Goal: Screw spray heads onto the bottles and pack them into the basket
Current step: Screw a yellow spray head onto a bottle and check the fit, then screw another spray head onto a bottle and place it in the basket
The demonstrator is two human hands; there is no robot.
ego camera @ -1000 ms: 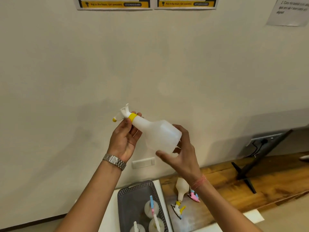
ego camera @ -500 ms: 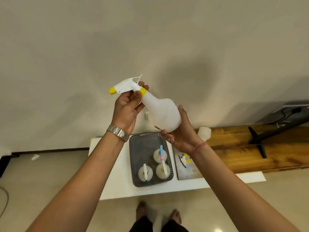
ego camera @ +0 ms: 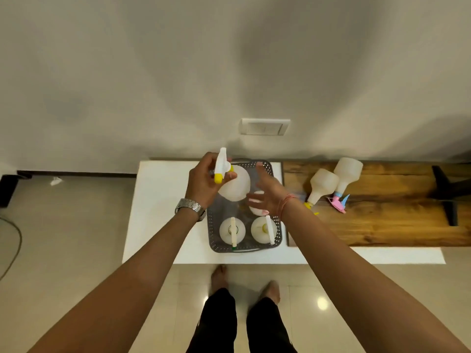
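Now left hand (ego camera: 204,182) grips spray head (ego camera: 221,167) of bottle (ego camera: 235,186) over basket (ego camera: 276,240), frame centre; right hand (ego camera: 267,194) spread, empty, just right of bottle.

A single head-worn wide-angle view looks steeply down from standing height, facing a wall (ego camera: 153,72). Both forearms reach away from it over the white surface (ego camera: 163,212), the floor (ego camera: 63,238) and feet below.
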